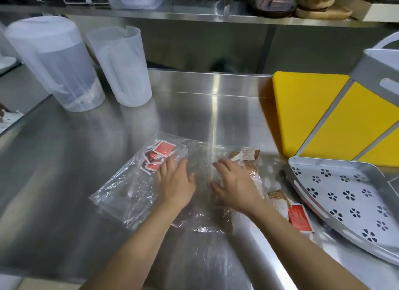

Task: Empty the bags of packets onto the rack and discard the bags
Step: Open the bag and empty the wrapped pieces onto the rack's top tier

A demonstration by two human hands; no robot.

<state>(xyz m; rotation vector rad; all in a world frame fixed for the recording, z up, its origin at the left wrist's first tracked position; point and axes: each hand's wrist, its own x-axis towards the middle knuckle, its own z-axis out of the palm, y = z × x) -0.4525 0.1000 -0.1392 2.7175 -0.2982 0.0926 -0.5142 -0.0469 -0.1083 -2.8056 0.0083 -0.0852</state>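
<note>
Clear plastic bags (121, 194) lie flat on the steel counter (64, 170). Red packets (159, 154) show through the left bag near its far end. Brown packets (246, 155) lie in the plastic to the right, and a loose red packet (299, 217) and a brown one (277, 198) rest near the rack. My left hand (174, 181) lies flat on the plastic, fingers spread, just right of the red packets. My right hand (235, 183) rests palm down on the plastic beside the brown packets. The white perforated rack (349, 203) sits at the right.
Two translucent pitchers (58, 65) (123, 67) stand at the back left. A yellow cutting board (306, 112) under a grey-framed piece lies at the back right. A steel shelf (194, 15) with containers runs across the back.
</note>
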